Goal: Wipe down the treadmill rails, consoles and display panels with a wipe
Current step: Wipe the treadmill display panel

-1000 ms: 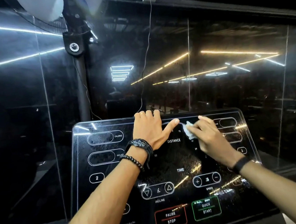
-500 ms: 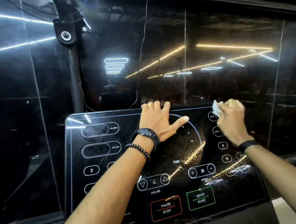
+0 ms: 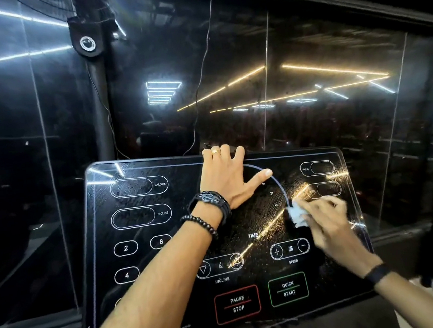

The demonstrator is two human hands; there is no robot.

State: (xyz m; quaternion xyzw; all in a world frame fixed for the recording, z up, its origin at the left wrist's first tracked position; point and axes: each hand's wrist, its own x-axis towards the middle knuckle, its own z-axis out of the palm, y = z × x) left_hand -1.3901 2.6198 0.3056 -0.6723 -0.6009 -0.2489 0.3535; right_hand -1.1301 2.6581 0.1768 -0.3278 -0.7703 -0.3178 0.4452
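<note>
A glossy black treadmill console panel [image 3: 142, 284] with white outlined buttons fills the lower middle of the head view. My left hand [image 3: 226, 178] lies flat on its upper centre, fingers hooked over the top edge and thumb spread to the right. My right hand [image 3: 327, 224], blurred by motion, pinches a small pale blue wipe [image 3: 297, 215] and presses it against the panel just right of the TIME label, above the speed buttons. Wet streaks glint across the middle of the panel.
Dark glossy wall panels [image 3: 311, 117] rise right behind the console, reflecting ceiling lights. A black fan pole [image 3: 100, 109] stands at the back left, and a thin cable [image 3: 206, 45] hangs down to the console's top edge. Pale floor shows at the bottom right.
My right hand has carried the wipe from the top centre to the upper right corner, then down and left to the mid-right of the panel. My left hand has stayed on the top edge.
</note>
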